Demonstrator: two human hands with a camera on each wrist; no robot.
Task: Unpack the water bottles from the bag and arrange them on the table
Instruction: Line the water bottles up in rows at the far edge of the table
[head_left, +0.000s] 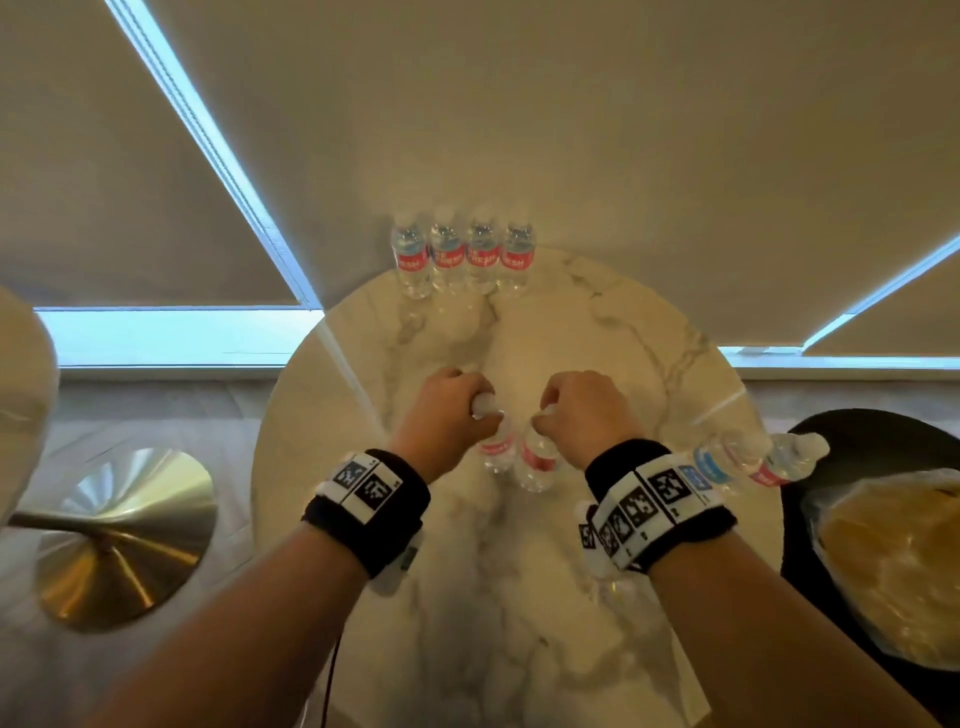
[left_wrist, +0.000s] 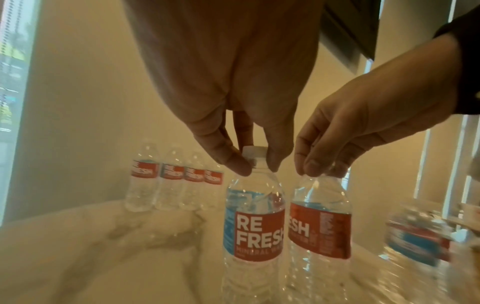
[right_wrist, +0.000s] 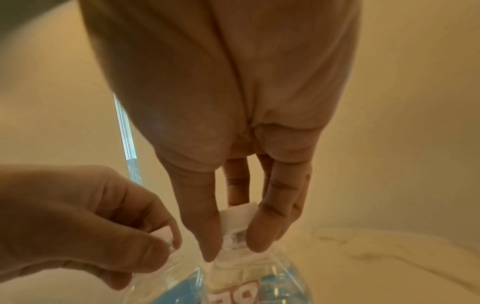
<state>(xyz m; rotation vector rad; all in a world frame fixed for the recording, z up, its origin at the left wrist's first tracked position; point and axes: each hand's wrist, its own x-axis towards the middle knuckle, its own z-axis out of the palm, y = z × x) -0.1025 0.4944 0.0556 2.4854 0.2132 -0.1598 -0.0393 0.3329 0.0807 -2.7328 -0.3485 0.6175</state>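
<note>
Both hands are pinching bottle tops at the centre of the frame. The left hand (head_left: 451, 410) has its fingertips closed round the white cap of one upright bottle (left_wrist: 253, 230), and the right hand (head_left: 582, 410) pinches the neck of a second bottle (left_wrist: 320, 226) standing just beside it, labels nearly touching.

Above them, at the far edge of the marble tabletop (head_left: 597, 332), a row of four bottles (head_left: 464, 257) already stands shoulder to shoulder. That makes four arranged and two being placed.

At the right edge of the frame two more bottles (head_left: 758, 460) lie on their sides, so these at least look still to be stood up. A clear bag (head_left: 904, 561) sits lower right; whether it holds more bottles cannot be told.
</note>
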